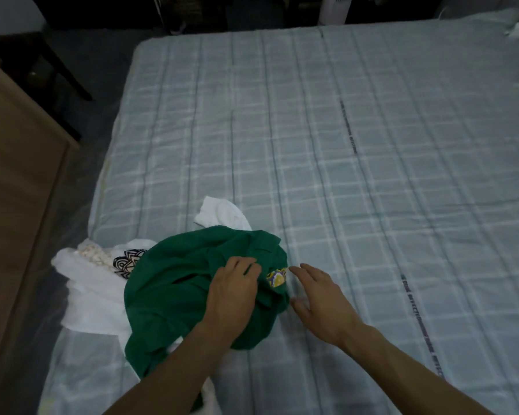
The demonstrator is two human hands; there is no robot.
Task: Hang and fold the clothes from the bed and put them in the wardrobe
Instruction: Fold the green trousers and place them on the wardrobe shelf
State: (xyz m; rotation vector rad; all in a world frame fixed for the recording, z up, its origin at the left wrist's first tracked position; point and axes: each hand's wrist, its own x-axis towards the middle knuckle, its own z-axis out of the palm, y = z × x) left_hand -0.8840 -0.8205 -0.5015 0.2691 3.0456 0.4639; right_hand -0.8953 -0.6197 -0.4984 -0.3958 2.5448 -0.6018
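A wide bed (357, 139) in a pale blue checked sheet fills most of the dim room, with a brown wooden panel (18, 199) along its left side. Near the bed's front left corner, a crumpled green garment (174, 298) lies over white clothes (87, 298). The left hand (232, 292) grips the green cloth with curled fingers; the right hand (321, 298) is spread wide on the sheet just beside it

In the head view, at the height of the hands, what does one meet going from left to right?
Brown wooden panel, white garment, black-patterned cloth, green garment, left hand, yellow patterned patch, right hand, checked sheet.
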